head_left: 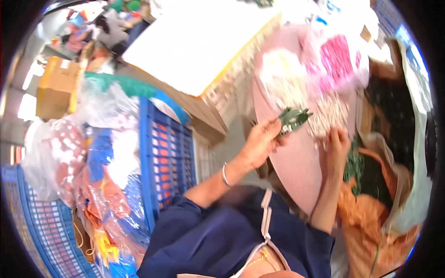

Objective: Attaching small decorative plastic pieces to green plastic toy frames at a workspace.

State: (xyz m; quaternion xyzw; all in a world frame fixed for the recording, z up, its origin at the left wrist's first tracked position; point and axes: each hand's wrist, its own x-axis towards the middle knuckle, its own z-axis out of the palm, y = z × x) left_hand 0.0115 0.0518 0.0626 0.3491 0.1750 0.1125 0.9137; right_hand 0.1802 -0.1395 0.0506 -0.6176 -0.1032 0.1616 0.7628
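Right hand point(339, 141) blurred at pale sticks point(330, 113), grip unclear; orange sack point(362, 245) cut off below.

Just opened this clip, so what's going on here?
A person's left hand holds a bunch of green leafy pieces above a pink tabletop. The right hand is down at a pile of small pale pieces; whether it grips any is unclear. Bright pink pieces lie farther back.

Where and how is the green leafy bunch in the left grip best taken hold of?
Probably by its free end, from the right: the green leafy bunch sticks out that way beyond the left grip, which covers its other end. A light pinch seems wise, as the leafy edge looks thin and uneven.
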